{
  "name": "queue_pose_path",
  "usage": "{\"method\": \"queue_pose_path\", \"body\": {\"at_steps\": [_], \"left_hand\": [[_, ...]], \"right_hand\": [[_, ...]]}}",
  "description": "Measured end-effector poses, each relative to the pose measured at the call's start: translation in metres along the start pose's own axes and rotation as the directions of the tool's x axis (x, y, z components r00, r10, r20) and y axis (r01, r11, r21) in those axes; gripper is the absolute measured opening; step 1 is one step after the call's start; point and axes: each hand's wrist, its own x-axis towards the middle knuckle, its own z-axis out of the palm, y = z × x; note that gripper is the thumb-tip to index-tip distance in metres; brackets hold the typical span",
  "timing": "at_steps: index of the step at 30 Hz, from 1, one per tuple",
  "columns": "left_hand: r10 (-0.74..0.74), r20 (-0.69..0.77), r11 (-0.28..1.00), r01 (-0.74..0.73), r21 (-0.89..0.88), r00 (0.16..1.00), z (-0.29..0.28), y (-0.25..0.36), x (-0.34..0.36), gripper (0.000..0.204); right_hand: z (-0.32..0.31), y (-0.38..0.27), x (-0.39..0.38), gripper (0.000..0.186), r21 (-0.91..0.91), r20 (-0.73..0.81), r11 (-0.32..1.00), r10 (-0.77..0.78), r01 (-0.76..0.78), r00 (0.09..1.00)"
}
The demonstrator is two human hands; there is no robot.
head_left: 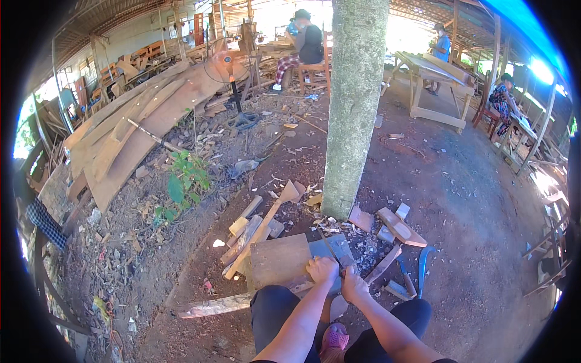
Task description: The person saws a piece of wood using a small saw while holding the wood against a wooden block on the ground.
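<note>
Both hands are close together over my knees, above a brown board [278, 257] and a grey-blue flat piece [345, 247] beside it. My right hand [354, 287] is closed around the handle end of what looks like a knife [330, 247], its long, thin dark blade slanting up and to the left. Just left of it, my left hand [322, 270] is a fist beside the blade; what its fingers hold is hidden. A curved blade [423, 269] lies on the ground to the right, with a wooden-handled tool [408, 279] next to it.
A concrete post [354, 109] rises directly ahead. Wood strips [251, 239] lie left of the board, blocks [401, 227] to the right. A long wood piece [218, 305] is by my left knee. Farther off are a fan [227, 63], a wooden table [436, 69] and several people.
</note>
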Motion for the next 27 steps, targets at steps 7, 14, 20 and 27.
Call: {"method": "queue_pose_path", "body": {"at_steps": [7, 14, 20, 27], "left_hand": [[0.183, 0.002, 0.981, -0.183, 0.072, 0.983, -0.007, -0.013, -0.003, 0.049], [0.133, 0.064, 0.987, -0.138, 0.084, 0.989, -0.009, -0.010, 0.005, 0.051], [0.115, 0.060, 0.990, -0.120, 0.074, 0.992, -0.007, -0.008, 0.001, 0.049], [0.119, 0.063, 0.985, -0.126, 0.117, 0.991, -0.009, -0.008, 0.001, 0.049]], "right_hand": [[-0.012, -0.006, -0.007, 0.030, 0.050, 0.039, 0.999, 0.017, -0.019, 0.999], [-0.013, -0.008, -0.004, 0.031, 0.060, 0.030, 0.998, -0.026, 0.024, 0.999], [-0.008, -0.003, -0.003, 0.025, -0.075, 0.043, 0.997, -0.004, 0.007, 0.999], [-0.037, -0.008, -0.056, 0.021, -0.153, 0.152, 0.986, 0.096, -0.073, 0.984]]}}
